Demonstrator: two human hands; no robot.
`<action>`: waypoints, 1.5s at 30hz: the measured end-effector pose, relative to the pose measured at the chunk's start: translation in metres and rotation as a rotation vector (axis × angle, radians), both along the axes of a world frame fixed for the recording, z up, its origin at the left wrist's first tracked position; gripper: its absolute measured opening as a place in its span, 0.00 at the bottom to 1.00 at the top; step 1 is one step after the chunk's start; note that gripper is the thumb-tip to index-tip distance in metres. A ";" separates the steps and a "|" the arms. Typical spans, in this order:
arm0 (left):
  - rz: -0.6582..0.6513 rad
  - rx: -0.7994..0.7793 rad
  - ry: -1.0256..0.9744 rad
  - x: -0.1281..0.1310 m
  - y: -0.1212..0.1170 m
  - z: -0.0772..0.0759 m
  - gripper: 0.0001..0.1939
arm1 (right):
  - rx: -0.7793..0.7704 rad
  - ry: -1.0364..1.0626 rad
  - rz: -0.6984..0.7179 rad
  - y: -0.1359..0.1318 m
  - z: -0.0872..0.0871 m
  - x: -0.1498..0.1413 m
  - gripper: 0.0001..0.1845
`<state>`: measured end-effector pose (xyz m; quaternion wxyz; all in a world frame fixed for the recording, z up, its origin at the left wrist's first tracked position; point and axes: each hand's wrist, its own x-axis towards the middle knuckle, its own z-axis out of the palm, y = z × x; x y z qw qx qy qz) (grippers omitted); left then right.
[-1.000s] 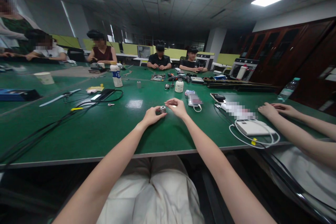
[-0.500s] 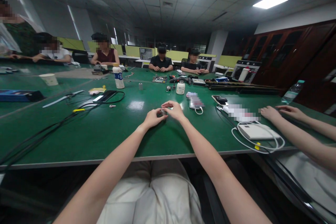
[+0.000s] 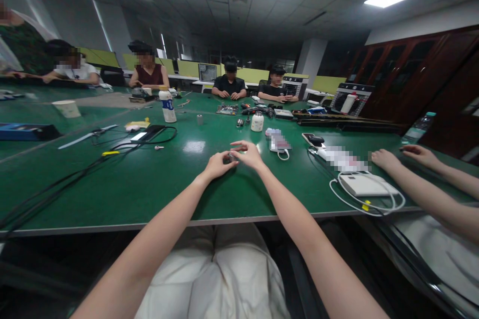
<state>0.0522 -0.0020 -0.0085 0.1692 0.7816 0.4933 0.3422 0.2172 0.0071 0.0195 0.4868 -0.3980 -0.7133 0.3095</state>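
A small silvery metal cylinder (image 3: 232, 157) stands on the green table in front of me, largely covered by my fingers. Thumb and fingers of my left hand (image 3: 218, 165) are wrapped round its left side. From the right, my right hand (image 3: 248, 154) pinches at the top of the cylinder, its upper fingers arched over. The exact fingertip contact is too small to make out. Farther off stands a similar metal cylinder (image 3: 199, 119). A short white bottle (image 3: 257, 122) is beyond my right hand, with small metal parts (image 3: 240, 123) beside it.
On the left lie black cables (image 3: 80, 169) and a black device (image 3: 152, 133). A milk bottle (image 3: 168, 107) stands beyond. To the right are a phone (image 3: 313, 140), a white box (image 3: 368, 185) with a looped cable and a co-worker's hands (image 3: 387, 160). Other people sit across the table.
The view has tilted slightly, so the table sits a little higher. Both hands stay at the metal cylinder; the right fingers have shifted slightly over its top.
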 end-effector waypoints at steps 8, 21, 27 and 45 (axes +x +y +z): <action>-0.029 -0.003 -0.049 0.000 -0.001 0.000 0.23 | -0.071 0.130 0.048 0.004 -0.001 0.033 0.20; 0.037 0.072 -0.001 0.000 0.006 -0.007 0.24 | -0.091 -0.104 0.099 -0.010 -0.043 0.055 0.19; 0.020 0.025 -0.057 0.002 0.003 -0.006 0.23 | -0.049 0.126 -0.031 0.008 -0.016 0.031 0.14; 0.001 0.031 -0.063 0.002 -0.001 -0.001 0.20 | 0.014 -0.055 0.045 0.011 0.001 0.004 0.12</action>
